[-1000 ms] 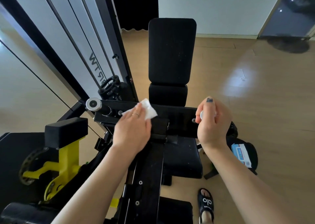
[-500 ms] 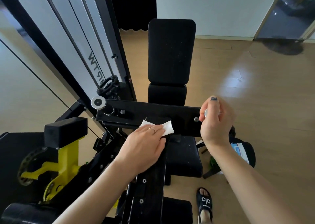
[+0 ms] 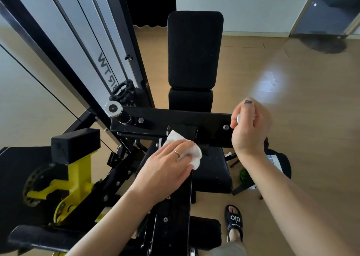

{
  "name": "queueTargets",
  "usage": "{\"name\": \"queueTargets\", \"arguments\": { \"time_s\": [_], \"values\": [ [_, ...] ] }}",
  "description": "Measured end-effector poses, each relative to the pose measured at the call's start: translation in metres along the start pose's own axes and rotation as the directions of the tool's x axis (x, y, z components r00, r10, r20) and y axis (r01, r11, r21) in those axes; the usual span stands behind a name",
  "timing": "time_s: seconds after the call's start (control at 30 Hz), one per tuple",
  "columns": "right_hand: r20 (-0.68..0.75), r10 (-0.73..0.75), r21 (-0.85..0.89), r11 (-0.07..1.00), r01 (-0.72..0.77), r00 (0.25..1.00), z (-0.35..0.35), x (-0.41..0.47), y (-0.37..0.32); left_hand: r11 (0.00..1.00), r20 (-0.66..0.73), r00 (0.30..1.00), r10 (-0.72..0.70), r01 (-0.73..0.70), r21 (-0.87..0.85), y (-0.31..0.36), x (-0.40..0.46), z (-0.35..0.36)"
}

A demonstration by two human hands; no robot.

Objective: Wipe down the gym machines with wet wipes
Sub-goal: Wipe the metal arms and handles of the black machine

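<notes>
Left hand (image 3: 167, 164), fingers extended, pressed a crumpled white wet wipe (image 3: 187, 150) flat onto the black central beam (image 3: 175, 207) of the gym machine, just below the crossbar (image 3: 175, 121); right hand (image 3: 250, 127) curled around the silver knob (image 3: 239, 118) at the crossbar's right end
</notes>
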State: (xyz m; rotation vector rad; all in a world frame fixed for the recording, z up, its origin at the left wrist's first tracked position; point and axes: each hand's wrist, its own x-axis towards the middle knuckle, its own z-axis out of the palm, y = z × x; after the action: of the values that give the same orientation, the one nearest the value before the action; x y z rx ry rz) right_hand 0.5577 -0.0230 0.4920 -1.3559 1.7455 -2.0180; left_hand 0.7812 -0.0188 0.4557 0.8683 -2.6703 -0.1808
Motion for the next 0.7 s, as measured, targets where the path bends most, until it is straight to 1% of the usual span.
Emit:
{"name": "queueTargets", "arguments": {
  "time_s": [0.1, 0.17, 0.3, 0.4, 0.47, 0.57, 0.7],
  "values": [
    [0.001, 0.0, -0.003, 1.0, 0.0, 1.0, 0.0, 0.001, -0.002, 0.997, -0.03, 0.996, -0.083, 0.083, 0.004, -0.013, -0.003, -0.004],
    [-0.007, 0.006, -0.003, 1.0, -0.006, 1.0, 0.001, 0.001, -0.003, 0.997, -0.035, 0.997, -0.061, 0.063, 0.049, -0.012, 0.004, 0.0],
    [0.003, 0.015, -0.003, 1.0, -0.015, 1.0, 0.0, 0.001, -0.004, 0.999, -0.002, 1.0, -0.021, 0.021, 0.024, 0.0, 0.026, 0.004],
    [0.021, 0.017, -0.004, 1.0, -0.017, 1.0, -0.001, 0.001, -0.005, 0.993, -0.003, 1.0, 0.012, -0.012, 0.119, -0.014, 0.024, -0.003],
    [0.027, 0.02, -0.008, 1.0, -0.019, 0.999, -0.001, 0.002, -0.007, 0.987, -0.019, 1.0, 0.013, -0.009, 0.162, -0.029, 0.017, -0.01],
    [0.009, 0.022, -0.019, 1.0, -0.022, 1.0, 0.001, 0.002, -0.007, 0.987, -0.008, 0.999, 0.04, -0.038, 0.159, -0.032, 0.02, -0.01],
    [0.011, 0.023, -0.038, 0.999, -0.022, 1.0, 0.0, 0.002, -0.006, 0.988, -0.022, 0.995, 0.101, -0.098, 0.123, 0.001, 0.042, 0.009]
  ]
}}
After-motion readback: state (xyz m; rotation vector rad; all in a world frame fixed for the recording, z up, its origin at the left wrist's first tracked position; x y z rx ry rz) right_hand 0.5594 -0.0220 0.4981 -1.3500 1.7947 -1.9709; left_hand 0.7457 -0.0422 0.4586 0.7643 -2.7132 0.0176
